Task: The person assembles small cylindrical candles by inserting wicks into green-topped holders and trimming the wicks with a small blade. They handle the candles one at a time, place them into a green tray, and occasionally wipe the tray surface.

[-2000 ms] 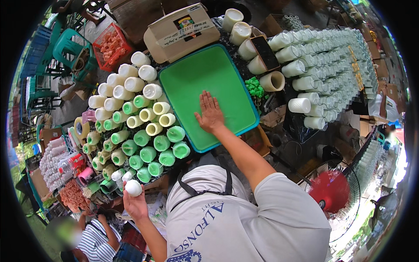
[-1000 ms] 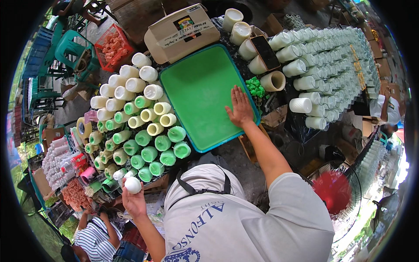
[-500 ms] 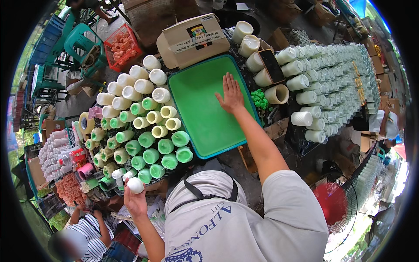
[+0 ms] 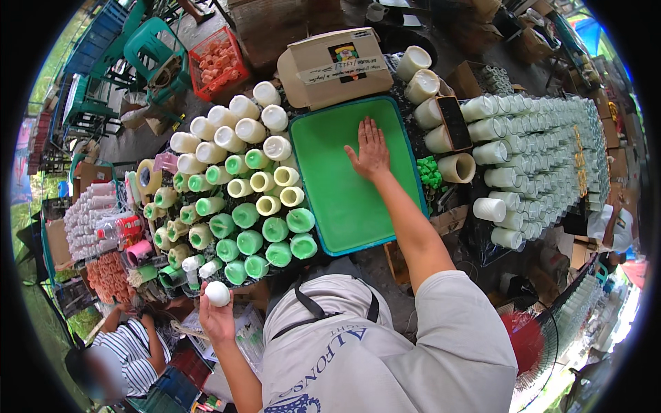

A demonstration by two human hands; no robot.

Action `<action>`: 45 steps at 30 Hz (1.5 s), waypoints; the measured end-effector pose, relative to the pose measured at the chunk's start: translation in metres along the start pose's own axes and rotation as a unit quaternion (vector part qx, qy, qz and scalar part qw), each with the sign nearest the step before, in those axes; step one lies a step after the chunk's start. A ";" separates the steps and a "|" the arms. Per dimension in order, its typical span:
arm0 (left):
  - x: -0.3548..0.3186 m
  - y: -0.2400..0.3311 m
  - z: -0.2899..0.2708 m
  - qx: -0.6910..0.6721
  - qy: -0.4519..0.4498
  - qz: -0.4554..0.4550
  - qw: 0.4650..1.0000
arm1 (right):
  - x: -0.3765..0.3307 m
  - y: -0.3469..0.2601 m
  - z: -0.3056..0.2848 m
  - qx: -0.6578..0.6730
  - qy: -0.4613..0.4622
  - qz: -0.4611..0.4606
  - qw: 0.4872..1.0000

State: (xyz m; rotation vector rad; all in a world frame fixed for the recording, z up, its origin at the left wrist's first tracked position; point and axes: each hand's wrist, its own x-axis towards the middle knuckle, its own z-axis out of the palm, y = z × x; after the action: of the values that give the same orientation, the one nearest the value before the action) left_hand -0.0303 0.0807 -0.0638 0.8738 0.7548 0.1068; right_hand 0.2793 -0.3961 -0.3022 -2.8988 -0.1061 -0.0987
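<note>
Cluttered workspace surrounds the green tray (image 4: 344, 224); flat on it, the right hand (image 4: 372, 155) points toward twelve o'clock, outstretched; at eight o'clock, the left hand (image 4: 217, 323) grips a white ball (image 4: 218, 294).

From the middle of the blue-rimmed, rectangular green tray (image 4: 341, 217), smooth surface leaves passage toward seven o'clock; the bare right hand (image 4: 372, 150) blocks one, its forearm (image 4: 411, 237) five; squat green cylinders (image 4: 278, 254) crowd eight, squat white cylinders (image 4: 250, 130) ten; a tan cardboard box (image 4: 310, 76) walls twelve; small green pieces (image 4: 429, 173) bar three.
</note>
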 end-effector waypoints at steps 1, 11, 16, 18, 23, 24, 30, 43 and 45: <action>0.000 -0.001 0.006 -0.004 0.002 0.000 1.000 | -0.003 -0.003 0.002 0.001 -0.005 -0.005 1.000; 0.000 -0.006 0.013 0.010 -0.011 -0.012 1.000 | -0.077 -0.041 -0.008 -0.009 -0.059 -0.054 0.997; 0.002 -0.011 0.019 0.011 -0.011 -0.021 1.000 | -0.153 -0.066 -0.033 0.040 -0.123 -0.122 0.984; 0.003 -0.014 0.015 0.014 -0.012 -0.025 1.000 | -0.175 -0.073 -0.051 0.062 -0.144 -0.173 0.972; 0.007 -0.019 0.020 0.014 -0.016 -0.033 0.999 | -0.186 -0.058 -0.067 0.138 -0.236 -0.209 0.939; 0.007 -0.020 0.022 0.014 -0.023 -0.036 0.999 | -0.173 -0.059 -0.076 0.150 -0.263 -0.161 0.939; 0.012 -0.020 0.033 0.026 -0.050 -0.050 0.997 | -0.150 -0.066 -0.046 0.075 -0.107 -0.188 0.974; 0.005 -0.005 0.019 0.036 -0.016 -0.036 0.999 | -0.188 -0.024 -0.075 0.108 -0.149 -0.164 0.969; 0.006 -0.005 0.018 0.038 -0.016 -0.042 0.998 | -0.197 -0.014 -0.082 0.090 -0.181 -0.195 0.960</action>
State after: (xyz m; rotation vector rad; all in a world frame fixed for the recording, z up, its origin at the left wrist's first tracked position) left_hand -0.0149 0.0677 -0.0635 0.9127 0.7677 -0.0109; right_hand 0.0774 -0.4152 -0.2342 -2.6405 -0.7112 0.3566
